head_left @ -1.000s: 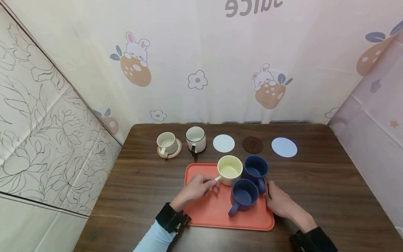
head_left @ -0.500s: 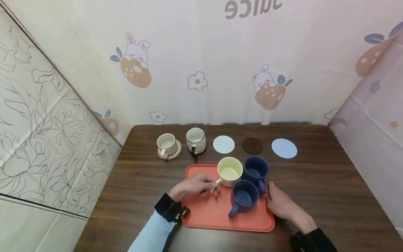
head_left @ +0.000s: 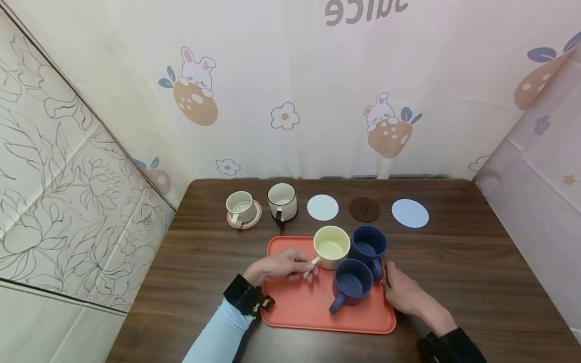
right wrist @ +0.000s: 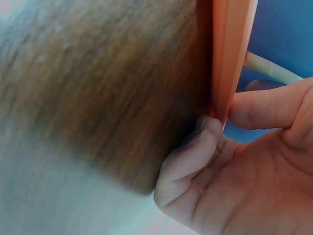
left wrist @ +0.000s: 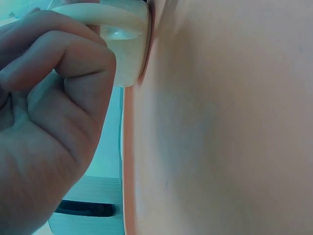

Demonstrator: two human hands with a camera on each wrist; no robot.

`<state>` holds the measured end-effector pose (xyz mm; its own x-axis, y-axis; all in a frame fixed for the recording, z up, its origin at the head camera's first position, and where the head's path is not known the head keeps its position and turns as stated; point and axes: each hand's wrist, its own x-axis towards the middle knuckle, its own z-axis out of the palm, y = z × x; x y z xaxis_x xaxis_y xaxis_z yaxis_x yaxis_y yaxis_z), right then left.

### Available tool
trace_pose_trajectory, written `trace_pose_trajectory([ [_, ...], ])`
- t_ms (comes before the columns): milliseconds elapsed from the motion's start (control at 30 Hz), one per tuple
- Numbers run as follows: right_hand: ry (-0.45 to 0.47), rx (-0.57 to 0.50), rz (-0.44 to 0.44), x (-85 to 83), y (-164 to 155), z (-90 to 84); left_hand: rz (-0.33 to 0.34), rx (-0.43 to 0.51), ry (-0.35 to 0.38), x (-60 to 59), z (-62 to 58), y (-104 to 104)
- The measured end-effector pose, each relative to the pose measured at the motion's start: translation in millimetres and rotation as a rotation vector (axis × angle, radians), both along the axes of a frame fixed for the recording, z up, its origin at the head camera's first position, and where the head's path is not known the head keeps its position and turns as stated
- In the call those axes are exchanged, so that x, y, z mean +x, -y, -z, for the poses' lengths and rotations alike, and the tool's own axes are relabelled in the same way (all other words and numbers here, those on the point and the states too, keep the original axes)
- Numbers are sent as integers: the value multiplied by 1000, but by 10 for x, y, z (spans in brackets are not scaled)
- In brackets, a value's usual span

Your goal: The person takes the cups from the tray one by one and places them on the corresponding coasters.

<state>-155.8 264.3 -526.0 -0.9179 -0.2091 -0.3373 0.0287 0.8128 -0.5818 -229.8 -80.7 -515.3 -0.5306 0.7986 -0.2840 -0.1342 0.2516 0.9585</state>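
Bench point(head_left: 454, 262) first: dark wood, carrying an orange tray point(head_left: 308, 307) near the front edge. Tray looks like stiff plastic, light, smooth; cups on it could slide if it tilts. Right hand point(head_left: 406, 295) pinches its right rim, thumb on top and fingers curled under, as the right wrist view shows point(right wrist: 230, 58). Three cups sit on the tray: cream cup point(head_left: 331, 246) and two blue cups point(head_left: 368, 243) point(head_left: 350, 285), bunched close at the far right. Probably ceramic: rigid, glazed, chippable, moderate weight. Cream cup's handle point(head_left: 313, 262) is the obvious grip point; left hand point(head_left: 279, 264) has fingers curled round it, pinching point(left wrist: 98, 19). Cup sits upright on the tray.
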Motion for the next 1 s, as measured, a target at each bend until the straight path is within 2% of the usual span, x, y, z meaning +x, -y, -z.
trace_pose_trajectory([
  [167, -15, -11, -7, 14, 5, -14, -32, 9, 12, 27, 12, -10],
  [333, -16, -15, -9, 25, 3, -17, -115, 14, 26, 72, 26, -41],
  [500, -10, -10, -2, 29, 8, -21, -194, 12, 8, 126, 45, -76],
  [667, -19, -6, -8, 27, 10, -26, -214, 18, -23, 165, 54, -102],
  [900, -13, 1, -3, 20, 5, -17, -232, 11, -115, 213, 74, -120],
  [1000, -12, 4, -5, 17, 5, -10, -243, 14, -133, 240, 68, -125],
])
